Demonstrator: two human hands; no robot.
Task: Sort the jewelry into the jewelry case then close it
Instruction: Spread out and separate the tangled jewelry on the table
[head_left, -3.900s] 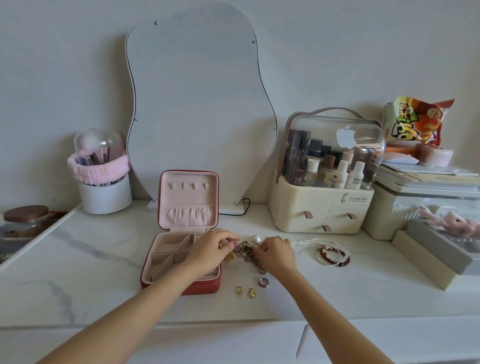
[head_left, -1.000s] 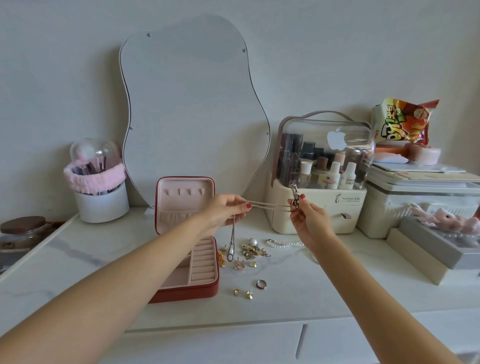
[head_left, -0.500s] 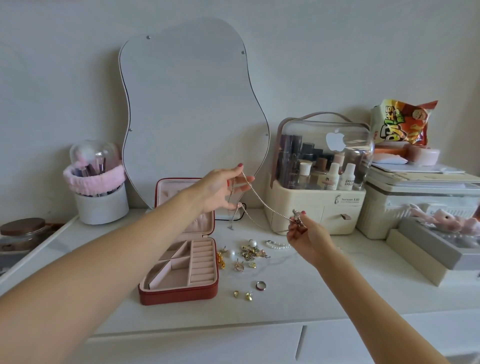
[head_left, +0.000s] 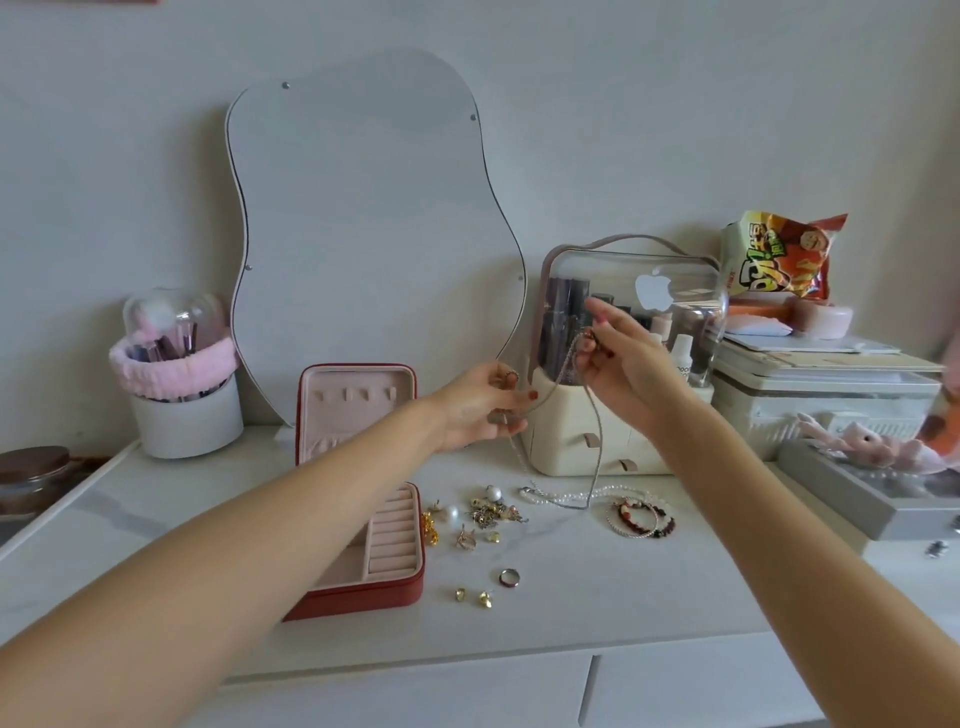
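Bare desk (head_left: 597, 618) lies open in front of the jewelry case (head_left: 363, 587) and right of the ring (head_left: 509, 578). Loose earrings (head_left: 485, 512) and bracelets (head_left: 641, 517) crowd the middle. Behind, the mirror (head_left: 363, 234), cosmetics organizer (head_left: 623, 364) and brush cup (head_left: 182, 410) block the wall side.

A plain pale wall (head_left: 623, 104) rises behind a white marble-look worktop (head_left: 597, 597). A wavy frameless mirror (head_left: 363, 218) leans against the wall at the worktop's back edge. White drawer fronts (head_left: 415, 696) sit below. Soft daylight.
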